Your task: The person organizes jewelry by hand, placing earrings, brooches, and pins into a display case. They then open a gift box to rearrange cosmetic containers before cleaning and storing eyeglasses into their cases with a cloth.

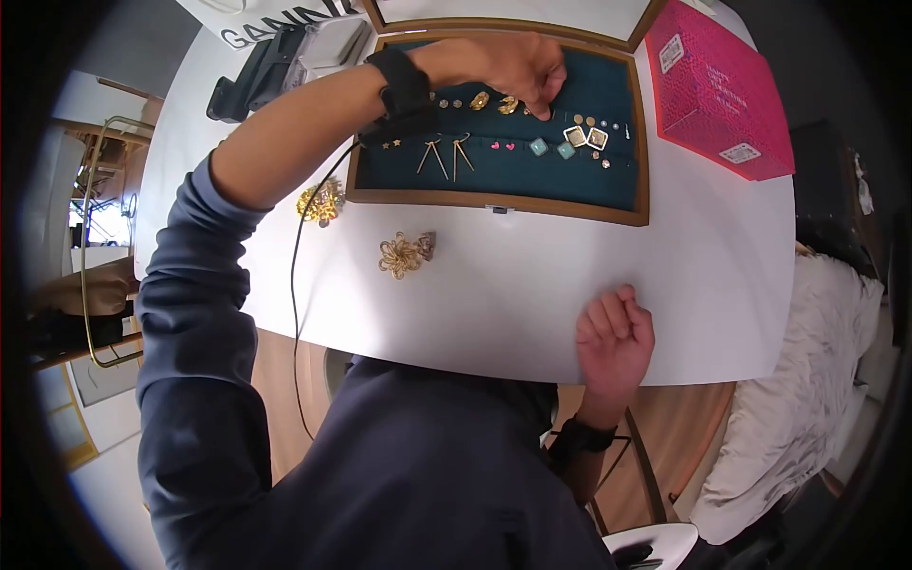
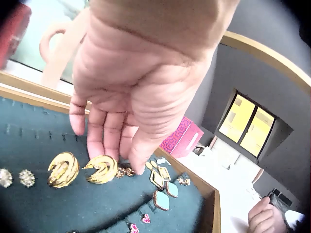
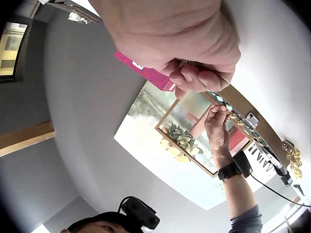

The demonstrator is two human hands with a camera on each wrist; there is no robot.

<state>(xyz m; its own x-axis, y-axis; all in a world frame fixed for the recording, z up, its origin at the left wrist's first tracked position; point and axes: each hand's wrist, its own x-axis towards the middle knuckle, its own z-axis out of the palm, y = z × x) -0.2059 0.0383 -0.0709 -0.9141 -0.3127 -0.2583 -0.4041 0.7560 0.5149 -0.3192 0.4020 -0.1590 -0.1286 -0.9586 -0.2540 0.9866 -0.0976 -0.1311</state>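
In the head view my left hand (image 1: 518, 71) reaches into a wooden jewelry box (image 1: 408, 197) with a dark green lining. Its thumb and bent fingers pinch at a small brownish earring (image 2: 125, 172), right beside a gold hoop earring (image 2: 102, 169). A matching gold hoop earring (image 2: 63, 169) sits to its left. My right hand (image 1: 616, 342) rests palm up at the table's front edge, fingers curled in. A small shiny piece (image 3: 183, 63) shows within those fingers, mostly hidden by them. Square white-and-gold earrings (image 1: 597, 139) and turquoise earrings (image 1: 566, 150) lie in the box near the left hand.
A gold flower-like ornament (image 1: 400, 256) and a gold beaded bunch (image 1: 321, 201) lie on the white table (image 1: 503, 294) before the box. To the box's right stands a pink carton (image 1: 724, 95); black cases (image 1: 271, 71) lie left. A cable (image 1: 294, 285) trails from the left wrist.
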